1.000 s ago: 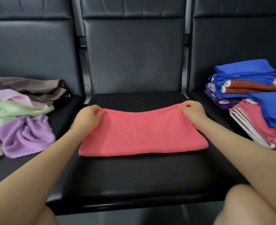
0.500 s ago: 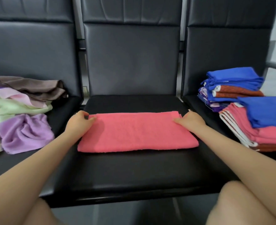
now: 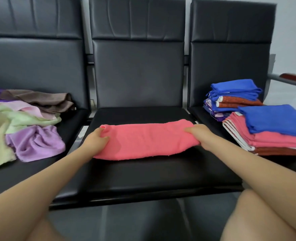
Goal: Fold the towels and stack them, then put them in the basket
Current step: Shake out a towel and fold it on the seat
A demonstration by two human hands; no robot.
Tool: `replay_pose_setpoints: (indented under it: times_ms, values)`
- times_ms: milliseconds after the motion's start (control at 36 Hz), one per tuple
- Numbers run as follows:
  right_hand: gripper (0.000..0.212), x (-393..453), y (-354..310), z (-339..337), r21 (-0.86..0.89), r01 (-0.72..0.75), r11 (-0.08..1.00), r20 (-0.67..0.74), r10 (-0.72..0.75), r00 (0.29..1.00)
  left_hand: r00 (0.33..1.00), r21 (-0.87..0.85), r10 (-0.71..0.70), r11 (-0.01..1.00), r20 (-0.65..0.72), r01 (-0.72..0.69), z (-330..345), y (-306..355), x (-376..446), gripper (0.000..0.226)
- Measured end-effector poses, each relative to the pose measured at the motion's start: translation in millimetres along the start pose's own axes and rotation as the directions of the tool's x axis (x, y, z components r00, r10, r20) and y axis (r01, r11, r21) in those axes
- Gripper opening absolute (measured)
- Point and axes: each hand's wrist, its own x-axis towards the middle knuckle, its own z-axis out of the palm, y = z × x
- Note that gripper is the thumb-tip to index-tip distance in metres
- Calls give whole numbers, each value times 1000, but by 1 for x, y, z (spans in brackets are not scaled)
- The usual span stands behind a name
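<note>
unfolded pile (image 3: pixel 13 129): running off the left edge
near folded stack (image 3: pixel 272 131): blurring, running off the right edge
right hand (image 3: pixel 198 136): fingertips hiding under the pink towel (image 3: pixel 147 140)
armrest (image 3: pixel 293 79): getting cut off at right

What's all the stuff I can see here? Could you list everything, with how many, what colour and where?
coral towel: one, coral pink, folded into a long strip on the middle seat, held at both ends
unfolded towels: a loose heap, brown, pink, pale green, lilac and purple, on the left seat; exact count unclear
near stack: one pile of folded towels, blue on top, coral below, rust at the bottom, on the right seat
far stack: one pile of folded towels, blue, rust and purple, behind the near stack
seats: three, black padded, side by side
armrest: one, reddish brown, far right
left hand: grips the towel's left end
right hand: grips the towel's right end
</note>
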Motion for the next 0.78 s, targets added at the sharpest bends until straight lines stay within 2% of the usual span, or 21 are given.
replay_pose_setpoints:
  times_ms: [139, 250, 333, 472, 556, 611, 694, 778]
  values:
    - [38, -9, -8, -13, 160, -15, 987, -138, 37, 990, 999, 77, 43, 996, 18, -44, 6, -2, -7, 53]
    - [32, -11, -14, -12, 208, -6, 978, -167, 42, 985, 993, 120, 109, 987, -41, -103, 6, -7, -8, 47]
    - [32, -16, -21, -1, 222, 64, 973, -149, -31, 988, 982, 134, 165, 979, -96, -151, 6, -6, -5, 44]
    - [33, -25, -36, 30, 190, 253, 949, -20, -254, 967, 972, -26, 191, 980, -133, -196, 2, 6, -1, 34]
    - [18, -29, -43, 51, 99, 353, 930, 68, -361, 930, 979, -109, 164, 978, -125, -177, -2, 17, 0, 28]
    - [24, -31, -46, 65, 50, 399, 916, 122, -402, 907, 986, -163, 129, 976, -104, -145, -4, 22, 2, 25]
    - [34, -37, -46, 79, 1, 333, 943, 279, -320, 906, 995, -255, 75, 963, -65, -89, -4, 27, 7, 21]
    - [28, -39, -42, 87, -48, 265, 963, 516, -203, 832, 1000, -326, 24, 945, -5, -25, 2, 32, 11, 22]
